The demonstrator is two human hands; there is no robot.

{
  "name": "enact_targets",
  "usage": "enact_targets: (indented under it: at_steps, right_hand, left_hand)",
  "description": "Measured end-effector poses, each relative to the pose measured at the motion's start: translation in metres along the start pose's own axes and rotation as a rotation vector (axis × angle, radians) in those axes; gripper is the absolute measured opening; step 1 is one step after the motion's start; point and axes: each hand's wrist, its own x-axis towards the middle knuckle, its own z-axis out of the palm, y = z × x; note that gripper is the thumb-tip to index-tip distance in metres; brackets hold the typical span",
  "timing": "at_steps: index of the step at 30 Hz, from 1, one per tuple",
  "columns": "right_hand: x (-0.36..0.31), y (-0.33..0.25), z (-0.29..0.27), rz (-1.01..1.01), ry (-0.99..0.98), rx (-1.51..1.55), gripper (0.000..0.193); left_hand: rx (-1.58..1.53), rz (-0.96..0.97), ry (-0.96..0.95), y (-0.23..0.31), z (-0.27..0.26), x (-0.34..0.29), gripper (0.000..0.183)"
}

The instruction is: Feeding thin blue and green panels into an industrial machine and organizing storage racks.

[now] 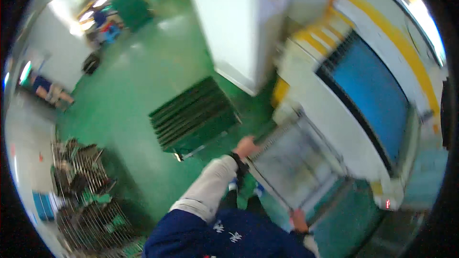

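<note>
A rectangular framed panel [296, 160] with thin dark edges and a pale, greyish, cloudy middle slants in front of me at the right. My left hand [246, 147] is closed on its far left corner, by a dark band on my wrist. At the near edge, my right hand [300, 220] grips the same frame, its fingers partly blurred. The panel's far right side lies close against a cream machine [313, 83] with a large blue window [370, 93]; whether it rests on the machine cannot be made out.
A ribbed stack of dark green boards [191, 114] stands on the green floor, left of my left hand. Wire racks [95, 222] line the left side. A white pillar [229, 28] rises beyond the stack. Another person [45, 88] is at the far left.
</note>
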Motion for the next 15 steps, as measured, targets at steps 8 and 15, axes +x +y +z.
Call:
enact_targets:
  at_steps: [8,15]
  right_hand:
    - [0.019,-0.047,-0.091,-0.034,-0.578,-0.059,0.02]
    - [0.166,0.003,-0.171,-0.177,0.379,-0.591,0.021]
  left_hand:
    - [-0.242,-0.155,-0.079,-0.067,0.013,-0.032,0.054]
    - [-0.27,-0.273,-0.186,-0.062,0.02,-0.1,0.05]
